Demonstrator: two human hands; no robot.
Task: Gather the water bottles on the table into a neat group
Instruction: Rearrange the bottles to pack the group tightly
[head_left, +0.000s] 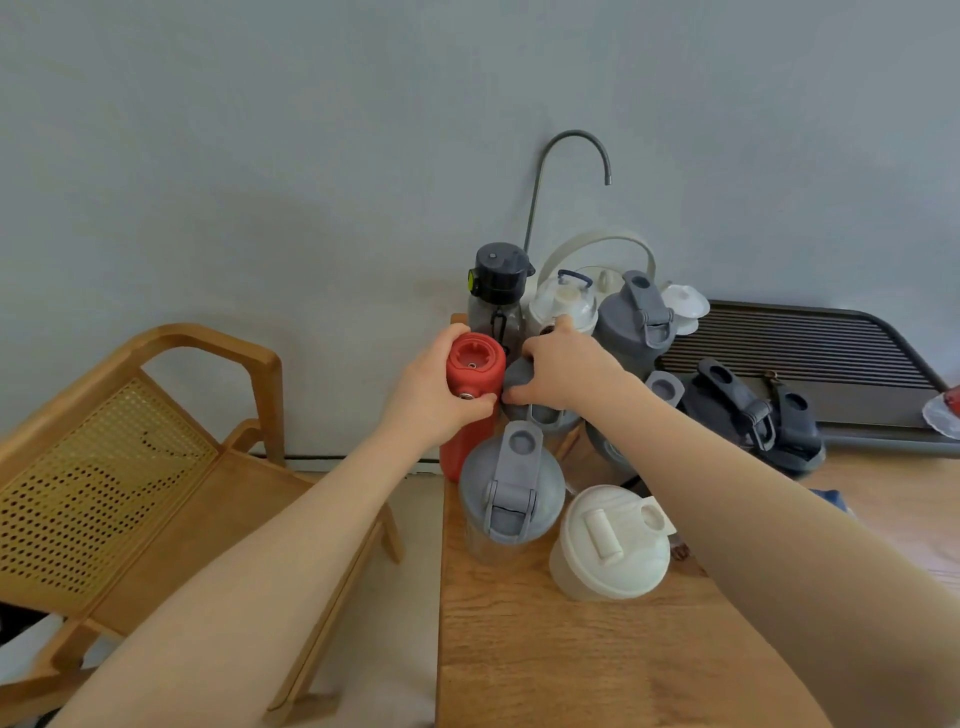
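Observation:
Several water bottles stand clustered at the far left corner of the wooden table (545, 660). My left hand (434, 395) grips the red bottle (475, 371) around its lid, at the table's left edge. My right hand (563, 371) is closed over the lid of a grey bottle (519, 387) right beside it. Nearer me stand a grey flip-lid shaker (511, 493) and a white shaker (610, 545). Behind are a black-capped clear bottle (496, 291), a white jug with a handle (566, 301) and a grey-lidded bottle (636, 322). A dark blue bottle (753, 421) is partly hidden by my right arm.
A wooden chair with a cane back (130, 467) stands left of the table. A dark slatted tray (810, 353) lies at the back right, with a curved metal spout (571, 150) against the wall. A white lid (685, 304) and a glass dish (943, 415) sit by the tray.

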